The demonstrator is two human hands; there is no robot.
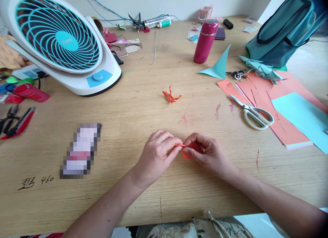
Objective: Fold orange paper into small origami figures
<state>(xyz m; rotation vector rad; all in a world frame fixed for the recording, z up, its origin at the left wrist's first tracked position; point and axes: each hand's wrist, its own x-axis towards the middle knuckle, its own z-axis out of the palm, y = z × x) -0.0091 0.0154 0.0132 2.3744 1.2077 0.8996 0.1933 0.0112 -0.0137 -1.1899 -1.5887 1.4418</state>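
Both hands meet low over the wooden table (143,105), pinching one small folded piece of orange-red paper (189,152). My left hand (156,156) is closed, its fingertips pressed on the paper's left tip. My right hand (207,154) is closed over the paper's right part and hides much of it. A small finished orange origami figure (171,95) lies farther back at the table's middle, apart from both hands.
White scissors (253,113) lie on a stack of orange and teal paper sheets (287,108) at right. A magenta bottle (205,40), a teal paper cone (217,66), a teal bag (282,29), a white-teal fan (58,40) and red pliers (15,123) stand around.
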